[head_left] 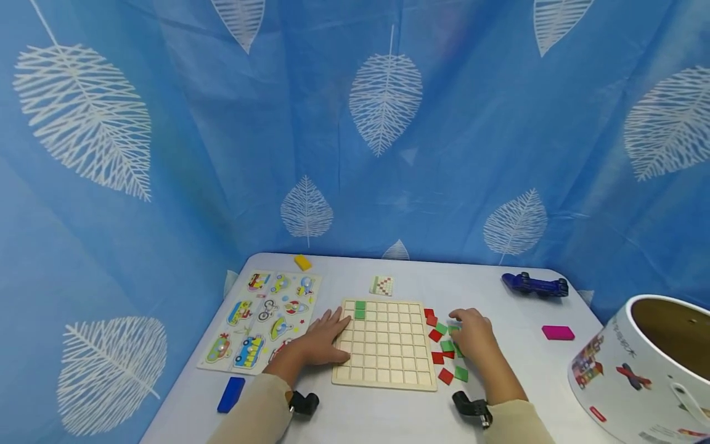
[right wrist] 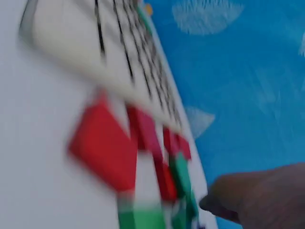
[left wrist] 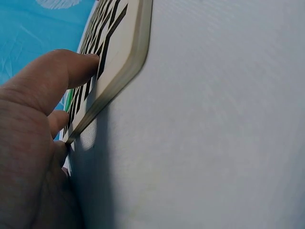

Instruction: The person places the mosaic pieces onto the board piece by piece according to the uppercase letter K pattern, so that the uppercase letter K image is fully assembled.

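Observation:
A wooden grid board (head_left: 383, 373) lies on the table, with green tiles (head_left: 360, 309) in two adjoining cells near its top left. My left hand (head_left: 318, 340) rests on the board's left edge, fingers spread; in the left wrist view its thumb (left wrist: 71, 71) touches the board's face. My right hand (head_left: 476, 336) is over the loose tiles right of the board, its fingers bent loosely beside a green tile. Red tiles (head_left: 445, 376) and green tiles (head_left: 461, 374) lie scattered there. The right wrist view is blurred; a finger (right wrist: 238, 195) shows near the green tiles (right wrist: 181, 176).
A small pattern card (head_left: 382, 285) lies behind the board. To the left are a vehicle picture puzzle (head_left: 261, 320), a blue block (head_left: 230, 394) and a yellow block (head_left: 302, 263). Rightward stand a blue toy car (head_left: 535, 285), a pink block (head_left: 558, 333) and a white bucket (head_left: 638, 370).

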`<state>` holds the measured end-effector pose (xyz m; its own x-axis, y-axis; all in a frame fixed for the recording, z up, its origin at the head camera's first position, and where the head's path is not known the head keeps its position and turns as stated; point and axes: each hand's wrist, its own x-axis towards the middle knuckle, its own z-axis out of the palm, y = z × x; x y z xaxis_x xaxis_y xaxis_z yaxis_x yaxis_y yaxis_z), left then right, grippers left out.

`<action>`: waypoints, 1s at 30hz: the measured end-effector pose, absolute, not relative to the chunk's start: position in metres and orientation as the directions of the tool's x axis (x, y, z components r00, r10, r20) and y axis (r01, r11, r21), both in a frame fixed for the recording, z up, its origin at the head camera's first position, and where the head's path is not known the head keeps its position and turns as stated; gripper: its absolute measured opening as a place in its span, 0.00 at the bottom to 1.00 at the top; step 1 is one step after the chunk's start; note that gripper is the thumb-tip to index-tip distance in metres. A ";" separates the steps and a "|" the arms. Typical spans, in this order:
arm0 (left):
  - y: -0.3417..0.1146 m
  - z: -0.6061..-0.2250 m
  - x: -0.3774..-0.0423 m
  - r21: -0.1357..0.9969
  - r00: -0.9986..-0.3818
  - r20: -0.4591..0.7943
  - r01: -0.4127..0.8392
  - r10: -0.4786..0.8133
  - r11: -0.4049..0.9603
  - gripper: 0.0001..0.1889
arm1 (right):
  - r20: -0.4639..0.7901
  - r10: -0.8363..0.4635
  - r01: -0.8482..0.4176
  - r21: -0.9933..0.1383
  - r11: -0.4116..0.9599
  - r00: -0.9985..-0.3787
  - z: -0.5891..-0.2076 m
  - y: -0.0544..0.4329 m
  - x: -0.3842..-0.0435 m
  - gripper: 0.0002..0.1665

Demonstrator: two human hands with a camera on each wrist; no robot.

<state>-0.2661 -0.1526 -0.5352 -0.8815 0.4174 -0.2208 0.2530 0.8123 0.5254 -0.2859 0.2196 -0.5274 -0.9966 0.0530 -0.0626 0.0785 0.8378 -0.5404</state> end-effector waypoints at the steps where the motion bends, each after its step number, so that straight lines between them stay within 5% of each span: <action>1: -0.152 -0.536 -0.266 0.527 -0.882 -0.221 0.252 0.417 0.812 0.51 | -0.089 0.039 0.080 -0.525 0.847 -0.995 -0.531 0.230 -0.286 0.23; 9: -0.153 -0.542 -0.265 0.529 -0.883 -0.224 0.246 0.413 0.812 0.52 | -0.112 -0.039 0.028 -0.542 0.840 -0.993 -0.542 0.248 -0.286 0.20; 12: -0.153 -0.540 -0.265 0.524 -0.884 -0.227 0.244 0.410 0.816 0.51 | -0.079 -0.018 0.032 -0.589 0.808 -0.997 -0.532 0.221 -0.287 0.21; 17: -0.152 -0.537 -0.265 0.524 -0.882 -0.224 0.249 0.414 0.815 0.51 | 0.064 -0.177 -0.173 -0.679 0.714 -0.982 -0.529 0.134 -0.290 0.17; 23: -0.152 -0.538 -0.265 0.526 -0.872 -0.234 0.258 0.429 0.811 0.50 | 0.081 -0.293 -0.282 -0.589 0.757 -0.953 -0.541 0.062 -0.288 0.05; 30: -0.152 -0.538 -0.265 0.517 -0.885 -0.218 0.254 0.412 0.818 0.51 | 0.126 -0.286 -0.310 -0.493 0.813 -0.950 -0.540 0.049 -0.286 0.04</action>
<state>-0.2654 -0.1522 -0.5384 -0.8848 0.4120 -0.2177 0.2536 0.8177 0.5167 -0.2863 0.0486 -0.5397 -0.9498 -0.2863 0.1261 -0.3104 0.8129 -0.4929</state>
